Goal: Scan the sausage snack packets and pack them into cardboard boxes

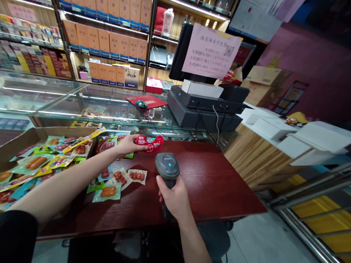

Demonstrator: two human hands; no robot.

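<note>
My left hand (pixel 127 145) reaches over the dark red table and grips a small red snack packet (pixel 150 143) by its left end. In my right hand (pixel 174 196) is a grey handheld barcode scanner (pixel 167 165), its head raised toward the packet and a blue light showing on top. Scanner and packet are apart. Below my left forearm lie several clear sausage packets (pixel 108 192) on the tabletop (pixel 202 170). To the left, a cardboard box (pixel 43 132) holds many sausage packets and yellow stick wrappers.
Behind the table runs a glass display counter (pixel 102 97) with a red mouse pad (pixel 147 100) on it. A monitor (pixel 181 49) with a paper notice stands above a black cash drawer (pixel 202 117). White open boxes (pixel 274 128) are at right, near a metal railing (pixel 320 241).
</note>
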